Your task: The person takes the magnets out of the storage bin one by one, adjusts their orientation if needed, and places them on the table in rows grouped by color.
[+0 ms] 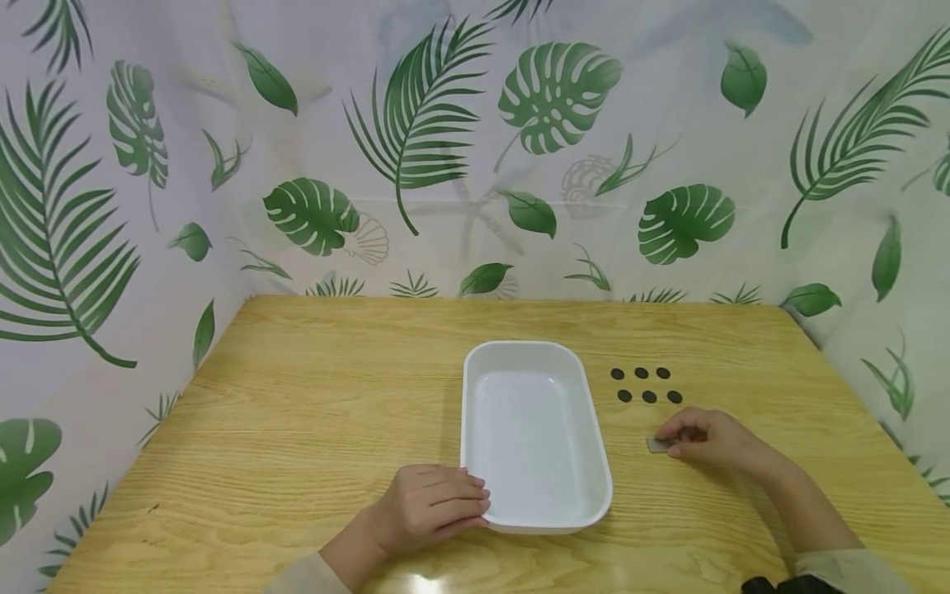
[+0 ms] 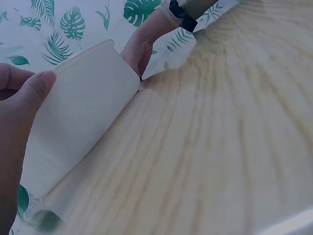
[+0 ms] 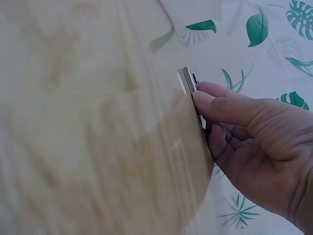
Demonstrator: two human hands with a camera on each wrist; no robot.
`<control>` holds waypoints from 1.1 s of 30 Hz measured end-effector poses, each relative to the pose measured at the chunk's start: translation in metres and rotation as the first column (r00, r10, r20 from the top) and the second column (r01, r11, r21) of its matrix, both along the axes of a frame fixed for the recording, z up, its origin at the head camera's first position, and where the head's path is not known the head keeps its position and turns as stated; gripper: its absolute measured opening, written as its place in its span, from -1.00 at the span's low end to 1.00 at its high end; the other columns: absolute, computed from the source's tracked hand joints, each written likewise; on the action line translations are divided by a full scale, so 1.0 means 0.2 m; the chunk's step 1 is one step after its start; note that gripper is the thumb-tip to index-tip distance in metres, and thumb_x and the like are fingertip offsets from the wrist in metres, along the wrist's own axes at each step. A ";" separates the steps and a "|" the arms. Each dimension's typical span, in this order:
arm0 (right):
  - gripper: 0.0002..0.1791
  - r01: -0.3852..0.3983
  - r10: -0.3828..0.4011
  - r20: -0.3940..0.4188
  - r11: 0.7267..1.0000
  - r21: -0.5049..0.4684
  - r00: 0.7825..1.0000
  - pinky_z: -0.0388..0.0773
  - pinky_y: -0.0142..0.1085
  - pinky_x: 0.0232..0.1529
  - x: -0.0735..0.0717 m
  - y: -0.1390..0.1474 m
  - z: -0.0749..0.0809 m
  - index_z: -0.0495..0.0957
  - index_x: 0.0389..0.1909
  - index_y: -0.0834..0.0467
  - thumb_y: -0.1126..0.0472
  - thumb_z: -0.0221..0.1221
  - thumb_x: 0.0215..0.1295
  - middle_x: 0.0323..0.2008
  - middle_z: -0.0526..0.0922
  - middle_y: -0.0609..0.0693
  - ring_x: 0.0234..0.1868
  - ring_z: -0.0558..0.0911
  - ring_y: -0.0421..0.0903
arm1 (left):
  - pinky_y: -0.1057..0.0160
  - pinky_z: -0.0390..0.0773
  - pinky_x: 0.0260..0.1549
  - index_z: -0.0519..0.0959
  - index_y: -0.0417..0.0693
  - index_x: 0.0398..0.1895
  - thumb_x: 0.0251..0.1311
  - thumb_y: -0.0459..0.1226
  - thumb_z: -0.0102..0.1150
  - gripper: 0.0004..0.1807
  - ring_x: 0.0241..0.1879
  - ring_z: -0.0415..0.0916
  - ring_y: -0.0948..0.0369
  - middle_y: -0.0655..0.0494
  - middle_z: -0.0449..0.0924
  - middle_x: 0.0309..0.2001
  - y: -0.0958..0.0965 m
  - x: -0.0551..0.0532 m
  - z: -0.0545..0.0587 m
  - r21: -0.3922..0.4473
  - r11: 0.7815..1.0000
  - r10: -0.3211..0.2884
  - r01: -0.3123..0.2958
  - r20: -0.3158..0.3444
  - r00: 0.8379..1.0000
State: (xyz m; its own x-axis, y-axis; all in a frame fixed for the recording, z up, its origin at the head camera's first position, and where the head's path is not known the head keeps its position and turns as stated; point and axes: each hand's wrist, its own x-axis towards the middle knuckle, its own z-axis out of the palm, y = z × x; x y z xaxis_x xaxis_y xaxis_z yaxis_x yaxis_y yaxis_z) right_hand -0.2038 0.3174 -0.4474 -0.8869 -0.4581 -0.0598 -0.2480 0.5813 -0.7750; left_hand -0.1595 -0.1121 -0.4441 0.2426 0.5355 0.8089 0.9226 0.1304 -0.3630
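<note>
A white rectangular tray point(image 1: 536, 437) with rounded corners stands on the wooden table. At its near left corner my left hand point(image 1: 434, 505) grips the rim, fingers lying over the edge; the left wrist view shows the thumb point(image 2: 40, 84) against the outer wall point(image 2: 85, 105). Right of the tray, my right hand point(image 1: 712, 441) pinches a small, flat silver-grey piece point(image 1: 656, 445) low at the tabletop. Edge-on in the right wrist view, this shiny piece point(image 3: 188, 81) sits at the tip of the thumb point(image 3: 215, 105); the fingers partly hide it.
Several black discs point(image 1: 649, 397) lie in two rows beyond my right hand, beside the tray's right side. Leaf-printed cloth point(image 1: 445, 148) stands behind the wooden table point(image 1: 319, 396) and along both sides. A dark band point(image 2: 183, 17) circles the right wrist.
</note>
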 end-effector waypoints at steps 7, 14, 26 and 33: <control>-0.66 0.033 -0.033 0.023 0.999 -0.005 0.999 0.54 -0.46 -0.34 0.00 0.02 0.00 0.56 -0.05 0.29 0.21 0.27 0.20 -0.17 0.62 0.08 -0.32 0.50 -0.33 | 0.34 0.67 -0.20 0.71 -0.09 -0.43 0.11 -0.17 0.33 -0.84 -0.32 0.69 0.24 0.10 0.72 -0.38 -0.01 -0.02 -0.03 -0.004 1.000 0.006 -0.006 -0.005 1.000; -0.58 0.094 -0.093 0.046 0.995 -0.013 0.995 0.57 -0.46 -0.30 0.00 0.05 -0.03 0.53 0.01 0.32 0.22 0.30 0.16 -0.10 0.64 0.08 -0.30 0.54 -0.31 | 0.32 0.65 -0.13 0.71 -0.11 -0.38 0.09 -0.18 0.35 -0.83 -0.27 0.69 0.22 0.08 0.73 -0.33 -0.02 -0.03 -0.07 -0.009 1.000 0.011 -0.011 -0.013 1.000; -0.76 0.123 -0.124 -0.001 0.984 0.130 0.992 0.50 -0.45 -0.40 0.01 -0.01 0.02 0.62 -0.20 0.26 0.22 0.31 0.14 -0.30 0.63 0.01 -0.40 0.47 -0.32 | 0.31 0.68 -0.19 0.71 -0.11 -0.41 0.13 -0.20 0.31 -0.85 -0.30 0.69 0.22 0.08 0.73 -0.35 -0.01 -0.02 -0.02 0.000 1.000 0.001 -0.001 -0.024 1.000; -0.73 0.120 -0.126 0.036 0.982 0.144 0.991 0.51 -0.43 -0.38 0.01 0.01 0.03 0.61 -0.20 0.25 0.18 0.32 0.14 -0.33 0.62 0.01 -0.39 0.49 -0.30 | 0.31 0.68 -0.20 0.71 -0.10 -0.41 0.12 -0.19 0.32 -0.84 -0.31 0.69 0.23 0.08 0.73 -0.35 -0.02 -0.01 -0.02 -0.003 1.000 0.000 0.000 -0.030 1.000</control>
